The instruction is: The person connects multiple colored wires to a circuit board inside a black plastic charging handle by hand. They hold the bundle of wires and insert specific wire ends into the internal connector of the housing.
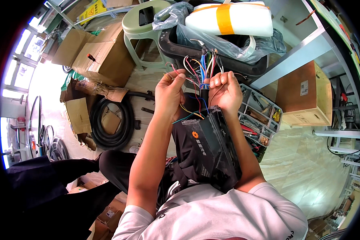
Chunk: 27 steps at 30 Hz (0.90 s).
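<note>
A black box-shaped device [204, 146] with an orange gear-like mark rests on my lap, thin coloured wires coming out of its far end. My left hand [170, 94] is closed, pinching a thin red wire [173, 68] between thumb and fingertips. Beside it on the right, my right hand [227, 94] is closed with its fingers curled around thin wires near a blue strand; which ones it grips is partly hidden. Between both hands stands a thick black cable [205, 95], its many-coloured wire ends [204, 66] fanned out at the top.
Ahead is a black bin [172, 44] topped by a white roll [206, 20] and plastic film. A compartment tool box [260, 114] lies to the right, near a wooden crate [304, 96]. Leftward are a stool [132, 26], cartons [104, 56] and coiled black hose [122, 138]. Someone's dark-clothed legs [56, 180] are lower left.
</note>
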Each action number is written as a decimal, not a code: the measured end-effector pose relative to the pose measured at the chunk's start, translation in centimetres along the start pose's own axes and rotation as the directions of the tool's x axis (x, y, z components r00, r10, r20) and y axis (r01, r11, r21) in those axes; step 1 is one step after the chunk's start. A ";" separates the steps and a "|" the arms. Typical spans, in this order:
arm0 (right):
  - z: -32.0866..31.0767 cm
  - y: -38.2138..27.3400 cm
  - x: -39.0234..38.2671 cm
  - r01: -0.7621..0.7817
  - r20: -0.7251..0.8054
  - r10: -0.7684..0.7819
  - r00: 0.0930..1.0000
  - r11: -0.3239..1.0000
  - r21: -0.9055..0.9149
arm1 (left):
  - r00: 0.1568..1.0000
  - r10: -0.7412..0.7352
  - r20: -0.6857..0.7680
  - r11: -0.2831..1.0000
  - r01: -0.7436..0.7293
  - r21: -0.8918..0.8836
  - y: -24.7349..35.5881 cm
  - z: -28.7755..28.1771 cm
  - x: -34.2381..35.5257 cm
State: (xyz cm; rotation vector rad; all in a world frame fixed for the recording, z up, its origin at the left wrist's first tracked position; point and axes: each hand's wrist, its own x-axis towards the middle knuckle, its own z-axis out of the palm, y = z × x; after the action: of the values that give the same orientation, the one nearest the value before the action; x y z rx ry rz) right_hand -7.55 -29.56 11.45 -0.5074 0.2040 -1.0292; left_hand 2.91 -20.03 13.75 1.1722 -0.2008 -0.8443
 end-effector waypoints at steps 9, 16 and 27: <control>0.0 0.0 -0.1 -0.001 -0.001 0.001 1.000 1.000 0.015 | 0.999 0.033 0.035 0.993 -0.029 -0.115 0.6 -0.3 -0.9; 0.0 0.0 -0.1 -0.010 0.003 0.010 1.000 1.000 0.023 | 0.985 0.165 0.045 0.986 -0.163 -0.036 0.7 -0.5 -0.7; 0.2 -0.1 -0.2 -0.011 -0.008 0.011 1.000 1.000 0.010 | 0.994 0.106 -0.013 0.992 -0.105 0.077 2.1 -1.1 -1.9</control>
State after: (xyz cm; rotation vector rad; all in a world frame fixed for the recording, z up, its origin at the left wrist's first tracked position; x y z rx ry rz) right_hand -7.67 -29.34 11.70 -0.4933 0.2083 -1.0211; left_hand 3.21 -17.67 15.61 1.2290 -0.2803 -0.7387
